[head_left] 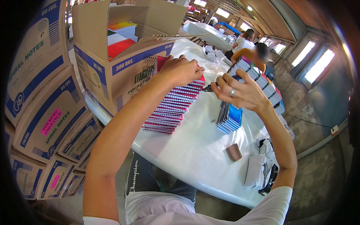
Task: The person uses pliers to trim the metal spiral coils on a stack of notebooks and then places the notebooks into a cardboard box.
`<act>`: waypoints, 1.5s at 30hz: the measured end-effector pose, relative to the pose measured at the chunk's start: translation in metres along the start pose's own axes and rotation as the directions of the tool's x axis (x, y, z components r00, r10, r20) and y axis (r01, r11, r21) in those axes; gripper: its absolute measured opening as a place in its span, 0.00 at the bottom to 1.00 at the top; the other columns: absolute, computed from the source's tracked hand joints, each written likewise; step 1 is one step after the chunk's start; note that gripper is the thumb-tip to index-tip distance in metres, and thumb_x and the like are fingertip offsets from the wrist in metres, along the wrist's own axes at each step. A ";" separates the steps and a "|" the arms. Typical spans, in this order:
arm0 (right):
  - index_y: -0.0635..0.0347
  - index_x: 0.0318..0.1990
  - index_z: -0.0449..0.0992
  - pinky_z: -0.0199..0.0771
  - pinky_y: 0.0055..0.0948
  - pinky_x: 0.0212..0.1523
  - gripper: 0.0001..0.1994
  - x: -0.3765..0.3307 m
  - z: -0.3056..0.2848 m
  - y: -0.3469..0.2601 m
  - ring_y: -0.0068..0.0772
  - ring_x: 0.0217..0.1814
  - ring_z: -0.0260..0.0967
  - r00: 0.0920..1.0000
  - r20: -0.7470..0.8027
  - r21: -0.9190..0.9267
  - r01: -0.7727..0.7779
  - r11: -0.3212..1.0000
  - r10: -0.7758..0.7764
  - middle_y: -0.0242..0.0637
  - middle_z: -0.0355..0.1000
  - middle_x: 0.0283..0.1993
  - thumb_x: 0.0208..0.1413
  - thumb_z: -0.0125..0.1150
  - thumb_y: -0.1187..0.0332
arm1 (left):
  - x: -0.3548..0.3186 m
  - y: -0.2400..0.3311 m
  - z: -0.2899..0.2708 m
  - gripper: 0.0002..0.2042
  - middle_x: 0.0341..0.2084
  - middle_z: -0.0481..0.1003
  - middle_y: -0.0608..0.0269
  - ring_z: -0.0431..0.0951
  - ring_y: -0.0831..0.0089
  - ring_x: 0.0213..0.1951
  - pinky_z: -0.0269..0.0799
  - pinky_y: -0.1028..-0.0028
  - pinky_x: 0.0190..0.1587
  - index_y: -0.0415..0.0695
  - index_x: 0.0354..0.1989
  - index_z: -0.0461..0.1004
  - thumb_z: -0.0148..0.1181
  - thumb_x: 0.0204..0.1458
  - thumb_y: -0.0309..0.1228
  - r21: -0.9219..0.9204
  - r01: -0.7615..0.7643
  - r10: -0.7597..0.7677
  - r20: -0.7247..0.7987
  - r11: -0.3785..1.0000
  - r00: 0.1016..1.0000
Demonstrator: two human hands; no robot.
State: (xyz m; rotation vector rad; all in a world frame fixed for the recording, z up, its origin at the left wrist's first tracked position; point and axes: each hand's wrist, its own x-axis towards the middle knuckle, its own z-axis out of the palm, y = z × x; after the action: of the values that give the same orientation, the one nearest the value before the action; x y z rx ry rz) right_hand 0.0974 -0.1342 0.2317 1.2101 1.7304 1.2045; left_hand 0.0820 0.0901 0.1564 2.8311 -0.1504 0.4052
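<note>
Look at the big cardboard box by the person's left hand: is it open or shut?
Open. The cardboard box has its top flaps raised, and coloured notebooks show inside. The left hand rests beside it on a row of red notebooks.

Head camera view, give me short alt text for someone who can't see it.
A person's left hand rests on a long row of red spiral notebooks on a white table, while the right hand grips a stack of blue ones. An open cardboard box of notebooks stands at the left.
</note>
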 end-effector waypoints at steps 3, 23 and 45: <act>0.54 0.41 0.74 0.69 0.32 0.49 0.12 0.003 -0.011 -0.017 0.28 0.48 0.66 0.983 0.101 0.091 -0.159 0.983 0.150 0.25 0.68 0.41 0.48 0.60 0.65 | -0.001 -0.001 0.000 0.22 0.61 0.66 0.65 0.62 0.48 0.63 0.53 0.43 0.63 0.64 0.60 0.69 0.37 0.62 0.52 -0.014 0.013 -0.013 0.009 1.000 1.000; 0.51 0.36 0.74 0.68 0.30 0.52 0.07 0.007 -0.005 0.011 0.27 0.53 0.65 0.988 0.144 0.163 -0.083 0.983 0.059 0.26 0.68 0.43 0.47 0.60 0.69 | -0.003 0.004 -0.004 0.22 0.60 0.67 0.63 0.60 0.48 0.64 0.51 0.44 0.65 0.63 0.61 0.68 0.37 0.62 0.52 0.000 0.018 -0.018 0.039 1.000 0.999; 0.60 0.47 0.73 0.64 0.50 0.51 0.24 -0.126 0.047 -0.270 0.44 0.51 0.69 0.554 0.636 0.398 -0.832 0.386 0.537 0.46 0.71 0.50 0.51 0.63 0.50 | -0.067 0.045 -0.030 0.21 0.64 0.62 0.56 0.59 0.48 0.65 0.44 0.50 0.68 0.49 0.62 0.67 0.50 0.60 0.37 0.233 -0.275 0.357 -0.490 0.933 0.795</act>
State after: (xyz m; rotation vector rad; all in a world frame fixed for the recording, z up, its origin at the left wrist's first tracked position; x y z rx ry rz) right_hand 0.0995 -0.2752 -0.0350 2.6704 1.3153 0.5702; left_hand 0.0040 0.0602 0.1766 2.7076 -0.5026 1.3006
